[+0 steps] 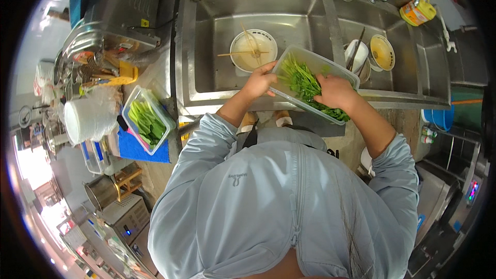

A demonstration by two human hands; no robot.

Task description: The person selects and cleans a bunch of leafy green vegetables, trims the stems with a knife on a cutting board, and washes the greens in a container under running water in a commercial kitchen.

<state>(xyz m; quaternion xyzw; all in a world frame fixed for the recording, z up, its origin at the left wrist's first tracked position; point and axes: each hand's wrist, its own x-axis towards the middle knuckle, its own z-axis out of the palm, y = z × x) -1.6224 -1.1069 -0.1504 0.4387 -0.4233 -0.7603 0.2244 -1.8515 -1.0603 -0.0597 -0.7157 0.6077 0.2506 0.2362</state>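
Note:
A rectangular translucent plastic container [329, 63] is tilted over the front edge of the steel sink. Long-stemmed leafy greens [297, 79] lie along its inside. My left hand [260, 81] grips its left end, fingers at the wall. My right hand [334, 91] reaches inside, its fingers spread on the leaves; whether they grip any is hidden. Behind my left hand, a white bowl [240, 42] with cloudy liquid and wooden chopsticks [228, 54] stands in the large basin.
The right basin holds a bowl with yellowish contents [381, 52] and a white dish [357, 55]. Faucets and bottles line the back. At left, another container of leafy greens [147, 122] rests on a blue cloth [128, 147], near wrapped white containers [83, 120]. A blue bucket [443, 118] stands at right.

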